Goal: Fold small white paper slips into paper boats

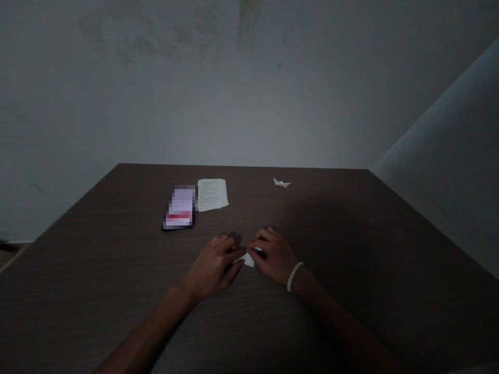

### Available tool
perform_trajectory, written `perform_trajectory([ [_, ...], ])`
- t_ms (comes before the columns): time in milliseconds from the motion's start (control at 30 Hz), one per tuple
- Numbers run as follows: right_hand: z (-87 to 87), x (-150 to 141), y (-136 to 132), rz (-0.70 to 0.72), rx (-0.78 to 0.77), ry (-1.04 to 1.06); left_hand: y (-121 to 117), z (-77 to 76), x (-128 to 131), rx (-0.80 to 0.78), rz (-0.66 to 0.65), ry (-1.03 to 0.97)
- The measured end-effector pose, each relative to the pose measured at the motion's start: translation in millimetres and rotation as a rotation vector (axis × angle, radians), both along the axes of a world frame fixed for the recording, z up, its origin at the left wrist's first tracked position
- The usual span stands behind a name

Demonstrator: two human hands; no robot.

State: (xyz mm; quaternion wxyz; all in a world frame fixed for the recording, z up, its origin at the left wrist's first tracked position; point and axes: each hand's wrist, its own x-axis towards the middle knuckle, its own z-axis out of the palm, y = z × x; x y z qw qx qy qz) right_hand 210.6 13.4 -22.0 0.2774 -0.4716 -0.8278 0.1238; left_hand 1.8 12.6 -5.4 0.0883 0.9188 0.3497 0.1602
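A small piece of folded white paper [248,259] lies low over the dark table, between my two hands. My left hand [215,264] pinches its left side with thumb and forefinger. From the right, my right hand [274,254] grips the paper's upper right part, its fingers curled. A pale beaded bracelet [294,276] circles my right wrist. Fingers cover much of the paper, so its full folded shape is hidden.
The brown wooden table [117,291] reaches back to a grey wall [249,114]. A phone [179,208] with a lit, blurred screen lies beside a stack of printed paper sheets [211,195]. Farther right at the back sits a small folded paper boat [281,183].
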Motion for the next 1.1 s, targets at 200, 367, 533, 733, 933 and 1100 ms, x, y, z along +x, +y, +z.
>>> perform_trajectory([
  [200,0.9,-5.0,0.7,-0.12,-0.017,0.058,-3.5,-0.1,2.8,0.01,-0.015,0.013],
  [367,0.7,-7.7,0.7,-0.186,-0.029,0.093,-3.0,-1.2,2.1,0.029,-0.022,0.011],
  [533,-2.8,-0.1,3.8,-0.24,-0.02,0.107,-3.5,0.3,2.7,0.036,-0.027,0.048],
  [733,-4.3,7.6,5.0,-0.275,-0.007,0.075,-4.2,-0.4,1.8,0.034,-0.025,0.025],
  [933,-4.2,7.4,5.5,-0.268,0.0,0.084,-4.3,0.5,2.4,0.023,-0.023,0.035],
  [1100,-5.2,8.3,5.9,-0.271,0.005,0.074,-5.2,9.9,-0.7,0.017,-0.055,0.01],
])
